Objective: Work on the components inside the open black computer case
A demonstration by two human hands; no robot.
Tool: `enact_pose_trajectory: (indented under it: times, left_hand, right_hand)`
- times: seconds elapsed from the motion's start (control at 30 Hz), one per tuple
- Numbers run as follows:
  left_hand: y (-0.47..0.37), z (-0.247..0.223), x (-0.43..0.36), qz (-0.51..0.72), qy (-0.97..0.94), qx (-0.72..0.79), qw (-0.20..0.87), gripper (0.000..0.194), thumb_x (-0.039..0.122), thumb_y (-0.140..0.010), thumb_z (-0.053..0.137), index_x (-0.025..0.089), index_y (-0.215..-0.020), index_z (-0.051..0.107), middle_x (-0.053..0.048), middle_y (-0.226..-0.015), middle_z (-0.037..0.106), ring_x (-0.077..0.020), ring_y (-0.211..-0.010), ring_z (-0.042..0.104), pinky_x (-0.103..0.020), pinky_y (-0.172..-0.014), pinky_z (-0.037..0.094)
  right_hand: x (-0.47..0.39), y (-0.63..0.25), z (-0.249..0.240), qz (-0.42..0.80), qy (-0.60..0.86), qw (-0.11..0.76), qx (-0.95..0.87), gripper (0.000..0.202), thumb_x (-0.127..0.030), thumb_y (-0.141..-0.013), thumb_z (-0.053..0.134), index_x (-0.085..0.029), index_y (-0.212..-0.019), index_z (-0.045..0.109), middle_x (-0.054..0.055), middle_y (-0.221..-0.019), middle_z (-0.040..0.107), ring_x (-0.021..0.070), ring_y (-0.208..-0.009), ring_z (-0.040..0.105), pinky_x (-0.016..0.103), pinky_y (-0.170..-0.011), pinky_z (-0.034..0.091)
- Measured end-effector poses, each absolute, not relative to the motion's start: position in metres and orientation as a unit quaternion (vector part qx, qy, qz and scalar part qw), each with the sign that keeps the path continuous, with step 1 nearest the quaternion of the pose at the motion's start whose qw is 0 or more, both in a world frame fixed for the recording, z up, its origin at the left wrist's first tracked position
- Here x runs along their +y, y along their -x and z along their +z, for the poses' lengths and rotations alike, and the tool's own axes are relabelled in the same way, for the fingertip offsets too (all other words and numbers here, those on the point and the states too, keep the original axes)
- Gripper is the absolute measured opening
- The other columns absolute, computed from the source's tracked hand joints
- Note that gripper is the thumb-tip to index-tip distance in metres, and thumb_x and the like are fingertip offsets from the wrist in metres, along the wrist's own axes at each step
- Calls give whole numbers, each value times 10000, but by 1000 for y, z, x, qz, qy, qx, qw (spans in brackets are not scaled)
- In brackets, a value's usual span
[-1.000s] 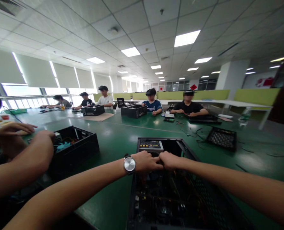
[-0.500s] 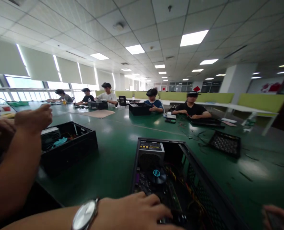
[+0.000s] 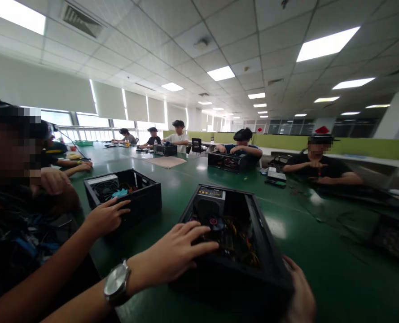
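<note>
An open black computer case lies on the green table right in front of me, with a power supply, a round fan and coloured wires inside. My left hand, with a silver watch on its wrist, rests over the case's left edge, fingers spread and nothing in them. Against the near right side of the case is my right hand; its fingers are mostly hidden behind the case wall and blurred.
Close on the left, a person's hand touches a second open case. Across the green table, another person reaches into a case. A dark panel and loose cables lie at the right.
The view has swung left. My left hand has moved from low inside the case to its left edge. My right hand has come from the far right to the case's side.
</note>
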State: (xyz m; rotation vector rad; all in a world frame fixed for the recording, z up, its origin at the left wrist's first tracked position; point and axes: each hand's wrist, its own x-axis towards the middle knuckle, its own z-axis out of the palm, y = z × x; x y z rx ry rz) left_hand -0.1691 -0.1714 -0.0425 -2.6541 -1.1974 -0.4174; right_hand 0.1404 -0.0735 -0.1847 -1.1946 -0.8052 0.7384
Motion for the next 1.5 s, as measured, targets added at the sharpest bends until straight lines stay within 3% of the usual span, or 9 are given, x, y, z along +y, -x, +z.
enact_pose_trajectory:
  times: [0.1,0.2,0.3,0.57,0.77,0.93,1.03,1.17,1.5]
  left_hand:
    - [195,-62,-143,-230,829,-484,159,649,4,-901,509,299,-1475,448,-94,-1567,367,-311,-1450,332,-555,-1154,381]
    - [193,-79,-136,-288,802,-498,161,557,19,-900,513,257,-1402,511,-100,-1505,422,-292,-1419,360,-539,-1159,393]
    - [176,-95,-143,-291,820,-474,135,526,16,-884,518,247,-1356,541,-93,-1469,458,-278,-1396,385,-508,-1148,419]
    - [133,-144,-125,-256,882,-395,2,467,24,-876,537,244,-1286,574,-79,-1432,510,-262,-1355,434,-470,-1106,445]
    - [61,-175,-83,-281,887,-366,-34,416,61,-880,537,239,-1254,581,-69,-1401,543,-252,-1320,459,-451,-1098,427]
    - [27,-196,-64,-281,891,-355,-40,421,61,-874,533,235,-1255,580,-75,-1396,542,-253,-1328,452,-445,-1112,404]
    - [29,-195,-66,-292,876,-377,-67,429,40,-864,519,244,-1234,589,-62,-1369,557,-236,-1309,461,-423,-1107,406]
    - [35,-190,-70,-301,862,-395,-102,433,29,-854,505,248,-1215,601,-62,-1331,578,-229,-1266,484,-409,-1072,430]
    - [37,-184,-73,-279,871,-380,-138,363,57,-897,501,241,-1192,605,-46,-1241,616,-205,-1183,514,-374,-1037,422]
  right_hand:
    - [-1,-37,-173,353,534,681,-355,393,-477,-913,466,-182,-1104,641,10,-822,668,187,-714,640,293,-620,507]
    - [44,43,-166,369,537,658,-377,357,-492,-977,516,-173,-1089,632,33,-907,669,170,-746,631,329,-705,525]
    - [55,65,-172,375,531,632,-422,353,-503,-980,577,-168,-1074,636,44,-979,669,170,-801,638,363,-766,535]
    - [-16,-99,-188,342,512,527,-586,252,-409,-773,569,-211,-900,659,41,-836,701,247,-820,667,366,-791,506]
    - [-64,-207,-191,238,486,355,-762,314,-392,-924,397,-233,-924,668,60,-912,678,242,-868,652,366,-792,497]
    - [-67,-213,-204,224,466,313,-796,310,-380,-1000,322,-235,-955,592,51,-932,611,204,-882,629,325,-814,494]
    - [-66,-207,-210,211,446,278,-824,185,-287,-941,428,-221,-1048,563,70,-1031,581,202,-928,622,327,-841,495]
    - [-63,-208,-216,209,433,258,-838,242,-194,-883,447,-197,-1108,538,98,-1109,557,200,-948,626,327,-853,503]
    - [-67,-212,-210,259,459,285,-801,303,-360,-1022,371,-231,-1276,477,65,-1109,593,191,-962,645,307,-852,518]
